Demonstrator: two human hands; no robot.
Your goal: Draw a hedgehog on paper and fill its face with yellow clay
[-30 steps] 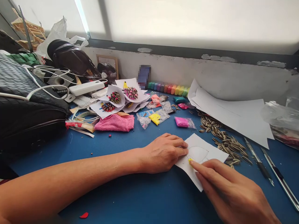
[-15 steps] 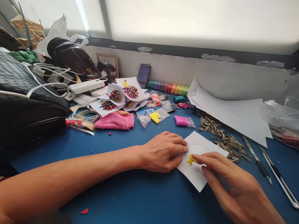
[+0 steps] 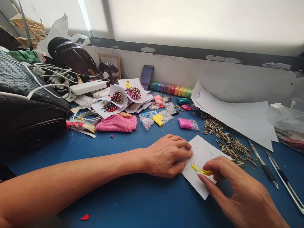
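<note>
A small white sheet of paper (image 3: 198, 185) with a drawn pencil outline lies on the blue table. My left hand (image 3: 167, 155) rests flat, fingers out, its fingertips pressing the sheet's left edge. Over the sheet's right part, my right hand (image 3: 228, 180) holds yellow modelling clay (image 3: 200, 171) between thumb and forefinger. The clay is drawn out in a thin strand, with its far end stuck to the paper inside the outline. Just beyond the sheet lies a pile of striped sunflower seeds (image 3: 234, 148).
Bagged pink clay (image 3: 186, 123) and yellow clay (image 3: 157, 119) lie ahead. A pink cloth (image 3: 116, 123) and seed-covered paper pieces (image 3: 116, 97) are left of them. A pen (image 3: 264, 166) and a cutter knife (image 3: 283, 180) lie right. A black bag (image 3: 30, 117) stands left.
My right hand has pulled back toward the lower right, stretching the yellow clay from a short lump into a long strand. My left hand stays on the paper.
</note>
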